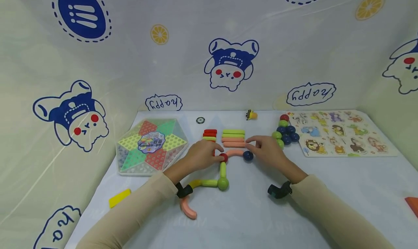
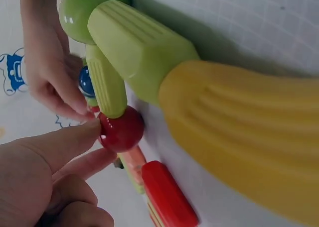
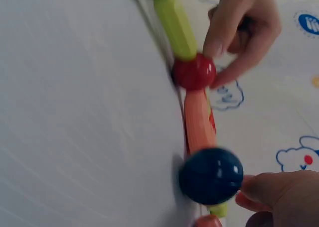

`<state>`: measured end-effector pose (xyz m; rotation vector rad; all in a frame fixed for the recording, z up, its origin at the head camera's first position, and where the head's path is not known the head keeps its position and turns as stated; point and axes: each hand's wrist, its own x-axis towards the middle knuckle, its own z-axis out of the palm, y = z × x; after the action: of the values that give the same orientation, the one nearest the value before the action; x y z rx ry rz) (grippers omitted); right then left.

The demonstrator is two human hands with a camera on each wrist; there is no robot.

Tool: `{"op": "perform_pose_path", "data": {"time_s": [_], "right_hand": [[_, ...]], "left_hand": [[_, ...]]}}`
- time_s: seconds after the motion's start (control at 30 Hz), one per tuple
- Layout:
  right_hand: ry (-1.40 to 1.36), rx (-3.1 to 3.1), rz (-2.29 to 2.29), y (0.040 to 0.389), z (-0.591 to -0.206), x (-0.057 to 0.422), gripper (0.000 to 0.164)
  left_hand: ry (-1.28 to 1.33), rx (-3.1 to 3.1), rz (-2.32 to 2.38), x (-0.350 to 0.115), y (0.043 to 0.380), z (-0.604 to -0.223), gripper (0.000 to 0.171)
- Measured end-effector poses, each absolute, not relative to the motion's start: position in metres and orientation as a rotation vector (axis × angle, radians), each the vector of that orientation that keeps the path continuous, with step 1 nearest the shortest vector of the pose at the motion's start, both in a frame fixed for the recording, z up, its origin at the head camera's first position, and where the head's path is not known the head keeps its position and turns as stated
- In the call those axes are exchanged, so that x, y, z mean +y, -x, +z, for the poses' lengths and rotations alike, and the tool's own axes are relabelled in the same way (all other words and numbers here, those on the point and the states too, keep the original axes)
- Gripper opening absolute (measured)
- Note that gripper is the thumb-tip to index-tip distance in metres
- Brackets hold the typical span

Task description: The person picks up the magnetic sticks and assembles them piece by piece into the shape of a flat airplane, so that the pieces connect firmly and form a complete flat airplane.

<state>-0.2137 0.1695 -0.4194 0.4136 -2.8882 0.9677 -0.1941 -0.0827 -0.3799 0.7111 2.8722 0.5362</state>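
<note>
A chain of magnetic building sticks and balls lies on the white table. My left hand (image 1: 204, 154) pinches the red ball (image 2: 122, 129) between thumb and index finger. From that ball a green stick (image 1: 223, 170) runs to a green ball (image 1: 223, 183), then another green stick (image 1: 209, 183) and a yellow curved stick (image 2: 239, 132). A curved orange stick (image 3: 198, 120) links the red ball to a dark blue ball (image 3: 212, 175). My right hand (image 1: 269, 151) is just beyond the blue ball, its fingertips right at the ball's edge in the right wrist view.
Behind the chain lie straight sticks (image 1: 233, 134) in rows. Loose balls (image 1: 287, 133) sit beside an animal puzzle board (image 1: 349, 133) at right. A hexagonal game box (image 1: 151, 145) stands at left. A curved orange stick (image 1: 188, 209) and a yellow block (image 1: 119, 198) lie nearer.
</note>
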Motion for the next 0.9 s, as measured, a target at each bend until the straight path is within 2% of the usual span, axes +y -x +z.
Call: {"op": "perform_pose_path", "data": {"time_s": [0.3, 0.73, 0.9], "right_hand": [[-0.432, -3.052, 0.824, 0.235, -0.412, 0.165, 0.029], [-0.512, -3.087, 0.723, 0.237, -0.411, 0.164, 0.031], [-0.474, -2.974, 0.736, 0.224, -0.412, 0.173, 0.028]], "left_hand": [[-0.704, 2.864, 0.549, -0.081, 0.193, -0.379, 0.023], [-0.679, 2.843, 0.562, -0.081, 0.193, -0.380, 0.023], [-0.670, 2.845, 0.555, -0.080, 0.193, -0.378, 0.022]]}}
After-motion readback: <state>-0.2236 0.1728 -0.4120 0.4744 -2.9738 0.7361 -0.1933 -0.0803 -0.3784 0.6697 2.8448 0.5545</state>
